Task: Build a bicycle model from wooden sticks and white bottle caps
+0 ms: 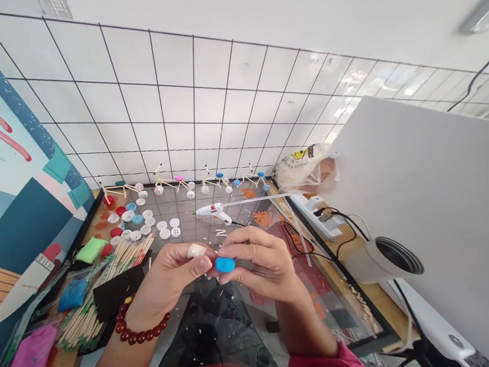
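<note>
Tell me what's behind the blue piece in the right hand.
Beyond the blue piece, the white glue gun and a stick model show; whatever lies directly behind the piece is covered.

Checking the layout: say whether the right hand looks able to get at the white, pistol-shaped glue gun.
Probably yes: the glue gun lies beyond the right hand with nothing tall between, though its fingers pinch a rounded bright blue piece.

A black-framed glass tabletop (181,207) carries four stick-and-cap models (219,176) (set in a row along its back edge), loose white, red and blue bottle caps (128,217) at back left, a white hot-glue gun (214,210) and, nearby, short stick pieces (220,233).
</note>
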Available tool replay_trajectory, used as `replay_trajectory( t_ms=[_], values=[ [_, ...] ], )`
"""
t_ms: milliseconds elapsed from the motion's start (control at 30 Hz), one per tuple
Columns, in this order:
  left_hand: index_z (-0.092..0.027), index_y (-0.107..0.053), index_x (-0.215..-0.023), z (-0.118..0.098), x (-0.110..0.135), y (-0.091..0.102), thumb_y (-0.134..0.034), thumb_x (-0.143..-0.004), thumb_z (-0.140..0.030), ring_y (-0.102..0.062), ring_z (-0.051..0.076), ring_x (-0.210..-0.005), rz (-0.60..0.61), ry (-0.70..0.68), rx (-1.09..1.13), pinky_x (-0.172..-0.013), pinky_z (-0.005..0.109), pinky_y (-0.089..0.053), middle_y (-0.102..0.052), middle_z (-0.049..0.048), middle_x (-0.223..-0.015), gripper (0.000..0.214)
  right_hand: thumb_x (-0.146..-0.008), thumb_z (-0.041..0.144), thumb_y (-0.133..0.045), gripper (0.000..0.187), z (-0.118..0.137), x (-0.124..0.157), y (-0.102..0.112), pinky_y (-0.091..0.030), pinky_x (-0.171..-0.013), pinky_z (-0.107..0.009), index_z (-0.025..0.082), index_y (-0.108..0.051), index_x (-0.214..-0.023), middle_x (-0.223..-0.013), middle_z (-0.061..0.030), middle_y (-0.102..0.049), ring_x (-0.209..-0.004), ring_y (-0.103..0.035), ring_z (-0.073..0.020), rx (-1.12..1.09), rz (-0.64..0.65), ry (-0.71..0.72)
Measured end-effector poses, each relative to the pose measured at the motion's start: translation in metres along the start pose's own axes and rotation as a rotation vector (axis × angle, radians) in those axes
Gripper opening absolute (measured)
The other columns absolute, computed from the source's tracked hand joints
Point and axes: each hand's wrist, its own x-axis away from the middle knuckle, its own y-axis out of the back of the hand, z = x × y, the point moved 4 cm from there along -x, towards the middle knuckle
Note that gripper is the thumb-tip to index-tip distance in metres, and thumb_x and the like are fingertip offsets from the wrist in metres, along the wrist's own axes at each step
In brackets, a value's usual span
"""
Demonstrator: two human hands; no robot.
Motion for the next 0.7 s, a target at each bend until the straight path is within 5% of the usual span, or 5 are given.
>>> replay_trajectory(
  t_ms=[133, 433, 533, 700],
  values=[
    [-0.016, -0.079, -0.082, -0.009, 0.001, -0.001, -0.088, -0.068, -0.025, -0.065, 0.013, -0.065, -0.072, -0.082, -0.148, -0.057, 0.022, -0.055, -0.075, 0.006, -0.079, 0.019, -0.084, 0.033, -0.077, 0.034, -0.002, 0.002, 0.001, -0.059, -0.073, -0.027, 0.021, -0.07, -0.115, -0.098, -0.0052, -0.068, -0.084, -0.068, -0.0133, 0.048, 0.01, 0.008],
    [-0.025, -0.082, -0.083, -0.02, 0.008, -0.003, -0.083, -0.074, -0.017, -0.069, 0.014, -0.07, -0.189, -0.411, -0.44, -0.062, 0.022, -0.058, -0.077, 0.0041, -0.082, 0.012, -0.085, 0.033, -0.075, 0.038, 0.0, 0.002, 0.002, -0.06, -0.074, -0.028, 0.021, -0.069, -0.12, -0.099, -0.0067, -0.07, -0.086, -0.069, -0.0143, 0.117, 0.016, 0.044],
    [-0.024, -0.082, -0.084, -0.019, 0.006, -0.002, -0.083, -0.074, -0.018, -0.07, 0.015, -0.071, -0.15, -0.377, -0.42, -0.063, 0.022, -0.058, -0.077, 0.0053, -0.084, 0.012, -0.085, 0.035, -0.075, 0.039, -0.003, 0.002, 0.002, -0.06, -0.075, -0.028, 0.02, -0.069, -0.12, -0.1, -0.0068, -0.07, -0.086, -0.069, -0.014, 0.093, 0.031, 0.047],
    [-0.016, -0.081, -0.093, -0.007, 0.001, 0.003, -0.084, -0.075, -0.033, -0.069, 0.016, -0.068, -0.042, -0.107, -0.143, -0.063, 0.026, -0.059, -0.077, 0.0091, -0.081, 0.025, -0.087, 0.032, -0.074, 0.036, -0.008, 0.005, 0.005, -0.06, -0.075, -0.028, 0.023, -0.069, -0.121, -0.102, -0.006, -0.069, -0.084, -0.068, -0.0126, 0.11, 0.043, 0.021]
  ],
)
